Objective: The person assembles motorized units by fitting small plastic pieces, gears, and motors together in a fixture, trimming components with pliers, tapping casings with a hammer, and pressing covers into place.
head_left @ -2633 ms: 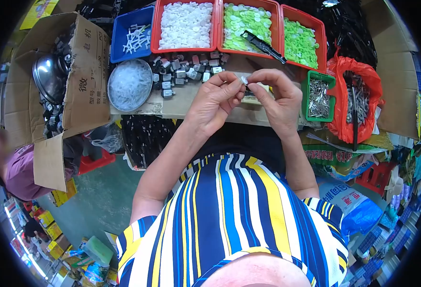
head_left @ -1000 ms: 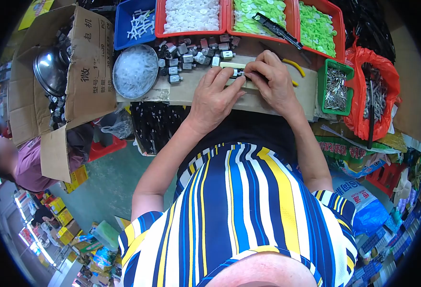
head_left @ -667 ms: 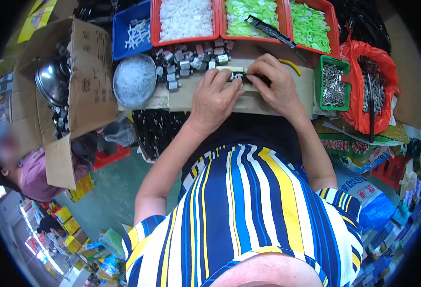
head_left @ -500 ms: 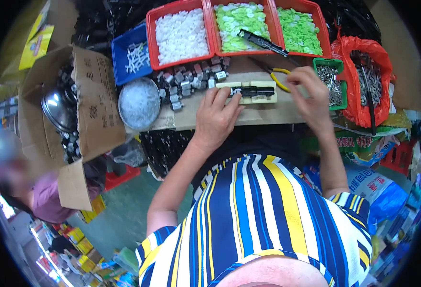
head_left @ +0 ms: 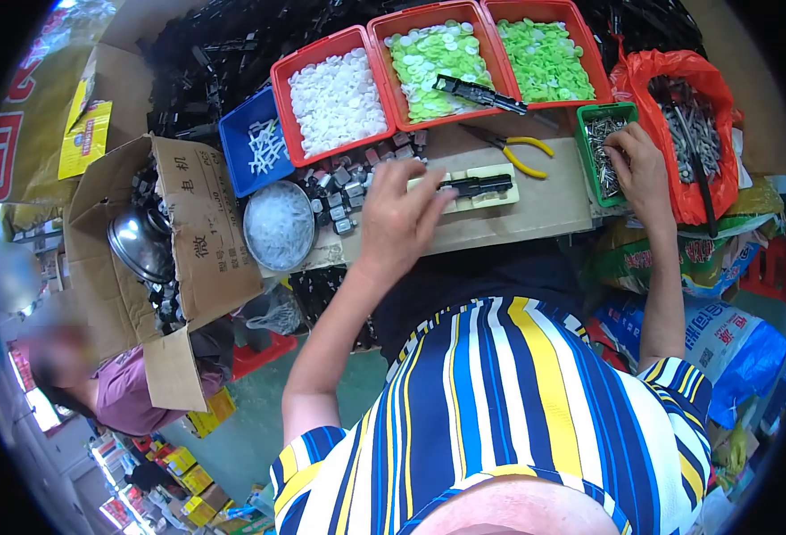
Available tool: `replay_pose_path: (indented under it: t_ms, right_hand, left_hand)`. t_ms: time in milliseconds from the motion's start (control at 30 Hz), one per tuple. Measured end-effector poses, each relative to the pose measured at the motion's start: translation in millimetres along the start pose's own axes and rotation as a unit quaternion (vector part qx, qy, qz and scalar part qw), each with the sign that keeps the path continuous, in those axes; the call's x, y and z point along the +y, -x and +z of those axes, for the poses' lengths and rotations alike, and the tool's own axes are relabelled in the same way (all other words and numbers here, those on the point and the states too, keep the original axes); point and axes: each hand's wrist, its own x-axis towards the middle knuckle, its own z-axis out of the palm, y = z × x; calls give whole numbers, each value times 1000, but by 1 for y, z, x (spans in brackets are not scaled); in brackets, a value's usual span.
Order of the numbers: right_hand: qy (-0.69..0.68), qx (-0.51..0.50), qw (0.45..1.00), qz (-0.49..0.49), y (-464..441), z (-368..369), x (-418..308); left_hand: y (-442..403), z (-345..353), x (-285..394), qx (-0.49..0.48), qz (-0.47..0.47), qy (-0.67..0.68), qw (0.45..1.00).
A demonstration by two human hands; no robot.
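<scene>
My left hand hovers over the left end of a cream fixture, its fingers apart. A long black plastic part lies in the fixture; my hand partly covers its left end. My right hand reaches over a green tray of small silvery metal pieces, possibly screws. Its fingertips are bent together at the right side of those pieces; I cannot make out what is between them. Pliers with yellow handles lie on the board between the fixture and the tray.
Red trays hold white and green discs; a black assembly rests across two. To the left are a blue tray, small metal-cased blocks, a bowl and a cardboard box. A red bag stands right.
My right hand has moved from beside the pliers to the green tray. My left hand has lifted off the black part and its fingers have spread. The view has shifted slightly.
</scene>
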Motion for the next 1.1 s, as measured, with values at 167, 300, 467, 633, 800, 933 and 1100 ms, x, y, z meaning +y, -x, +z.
replay_pose_path:
  t_ms: [167,300,467,633,800,933,1100]
  right_hand:
    - [-65,3,998,3,-2,-4,7]
    - [-79,29,996,23,3,-9,5]
    - [-91,44,993,57,11,-17,-4]
    - [-101,61,992,44,11,-13,-4]
    - [-119,56,991,17,2,-10,-25]
    - [-130,57,990,-1,-5,-4,-38]
    - [-144,59,988,-23,-11,-1,-55]
  left_hand:
    - [-67,-8,-23,26,44,-78,996]
    - [-100,7,-53,-68,47,-156,984]
    - [-117,23,-73,-124,52,-219,966]
    - [-121,21,-68,-150,54,-226,961]
    - [-123,20,-69,-181,72,-251,948]
    - [-124,14,-69,-180,75,-224,955]
    - [-124,16,-79,-133,74,-167,974]
